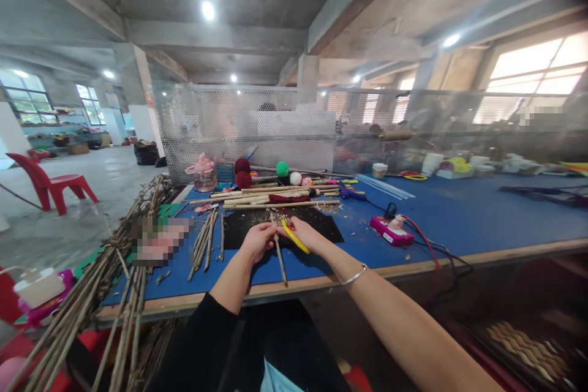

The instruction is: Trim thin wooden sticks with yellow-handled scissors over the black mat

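My left hand (260, 241) pinches a thin brown twig (280, 261) near its upper part, over a black mat (321, 225) strewn with small shavings. The twig's lower end points toward me, near the table's front edge. My right hand (301, 235) is closed around a tool with a yellow handle (296, 239), close beside the twig. The tool's working end is hidden by the fingers, so its exact kind does not show. Left of the mat lies a small bunch of cut twigs (203, 241).
Long branches (108, 269) are heaped at the left, overhanging the blue table (441, 211). Wooden dowels (275, 197) and yarn balls (282, 169) lie behind the mat. A blue glue gun (351, 193) and pink power strip (391, 233) with cords sit to the right.
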The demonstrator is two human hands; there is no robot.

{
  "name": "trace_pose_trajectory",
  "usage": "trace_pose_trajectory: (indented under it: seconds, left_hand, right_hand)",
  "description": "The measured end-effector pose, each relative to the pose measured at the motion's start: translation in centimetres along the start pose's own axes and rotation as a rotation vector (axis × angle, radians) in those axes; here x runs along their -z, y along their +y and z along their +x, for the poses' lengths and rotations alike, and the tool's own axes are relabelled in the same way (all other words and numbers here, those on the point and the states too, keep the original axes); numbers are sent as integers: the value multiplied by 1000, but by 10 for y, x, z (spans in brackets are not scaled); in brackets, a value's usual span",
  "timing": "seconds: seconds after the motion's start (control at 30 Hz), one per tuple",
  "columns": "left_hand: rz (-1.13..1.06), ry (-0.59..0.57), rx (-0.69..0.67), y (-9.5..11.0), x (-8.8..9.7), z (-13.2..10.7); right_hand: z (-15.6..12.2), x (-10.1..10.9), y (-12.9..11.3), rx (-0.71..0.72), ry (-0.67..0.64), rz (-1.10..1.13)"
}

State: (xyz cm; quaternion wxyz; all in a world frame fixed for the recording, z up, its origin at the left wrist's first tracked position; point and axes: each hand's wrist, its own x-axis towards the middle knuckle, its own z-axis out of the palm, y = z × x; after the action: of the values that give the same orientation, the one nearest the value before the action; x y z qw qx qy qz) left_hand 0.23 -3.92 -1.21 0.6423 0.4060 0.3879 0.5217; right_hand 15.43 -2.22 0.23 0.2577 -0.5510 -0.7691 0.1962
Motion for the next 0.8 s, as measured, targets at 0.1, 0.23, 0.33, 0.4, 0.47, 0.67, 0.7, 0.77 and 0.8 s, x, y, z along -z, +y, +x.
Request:
trace_pose_trajectory:
  seconds: [0.1, 0.23, 0.33, 0.4, 0.47, 0.67, 0.7, 0.77, 0.8]
  left_hand:
    - [10, -20, 10, 1, -2, -2]
    - [24, -31, 21, 3, -4, -4]
    - [3, -13, 36, 4, -4, -5]
    - [-6, -11, 43, 5, -4, -5]
    - [-2, -8, 49, 5, -4, -5]
    - [40, 5, 52, 6, -4, -4]
    - [48, 0, 52, 6, -4, -4]
    - [57, -7, 48, 6, -4, -5]
    - [57, -8, 43, 6, -4, -5]
  right_hand:
    - [-1, 1, 3, -39, 16, 13]
    - [-7, -2, 5, -142, 155, -43]
    - [-13, -9, 5, -139, 288, 50]
    - [-16, -12, 5, -123, 374, 111]
    - [-20, -14, 5, -151, 445, 52]
    - [-26, -13, 3, -168, 419, -118]
    - [-25, -13, 2, -178, 397, -119]
    - [-22, -11, 2, -218, 330, -109]
    - [-20, -9, 2, -235, 287, -92]
